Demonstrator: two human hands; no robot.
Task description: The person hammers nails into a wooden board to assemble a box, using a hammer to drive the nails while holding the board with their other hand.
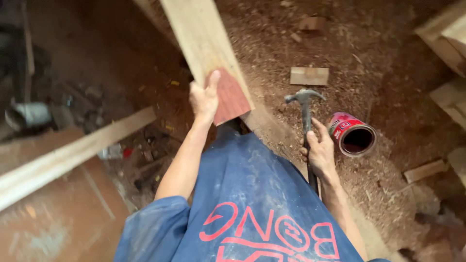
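Dirt floor (pixel 272 43) covered in sawdust and wood chips, reddish-brown. Small flat wood offcut (pixel 309 76) lying on it, another scrap (pixel 425 171) further right. Open red tin can (pixel 353 134) on its side in the sawdust. Pale timber pieces (pixel 449 39) stacked at upper right. Dark clutter and a grey pipe (pixel 30 114) far left. Dim, warm light.

An open red can (pixel 353 134) lies near a small wood block (pixel 309 76).

Dusty blue short-sleeved shirt (pixel 252 194) with large red lettering, forearms bare.
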